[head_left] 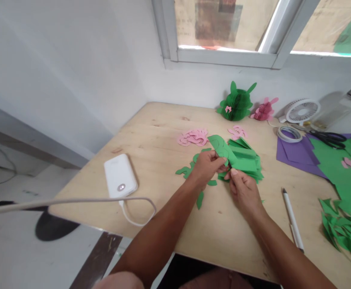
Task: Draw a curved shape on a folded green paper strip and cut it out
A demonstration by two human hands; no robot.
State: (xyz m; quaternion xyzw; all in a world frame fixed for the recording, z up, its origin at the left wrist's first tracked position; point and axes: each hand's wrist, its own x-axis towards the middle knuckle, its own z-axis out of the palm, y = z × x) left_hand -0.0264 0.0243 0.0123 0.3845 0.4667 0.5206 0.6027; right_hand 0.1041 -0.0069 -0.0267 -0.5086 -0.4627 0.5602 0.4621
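Observation:
My left hand [207, 165] is closed on a green paper piece [220, 147] with curved outlines drawn on it, holding it above the table. Close beside it, my right hand [245, 188] is pinched at the paper's lower edge. A thin dark sliver shows between the two hands; what the right fingers hold is mostly hidden. Behind the hands lies a fanned stack of folded green paper [246, 158]. Small green cutouts [185, 170] lie around and left of my left hand. Farther back are pink paper cutouts [193, 137] and a smaller pink group [238, 131].
At the back stand a green paper honeycomb figure [237, 105], a pink one [264, 110] and a white fan [302, 110]. Rightward lie a tape roll [289, 134], black scissors [328, 138], purple paper [297, 154], green scraps [343, 233] and a white pen [292, 218]. A corded power bank [120, 174] lies left.

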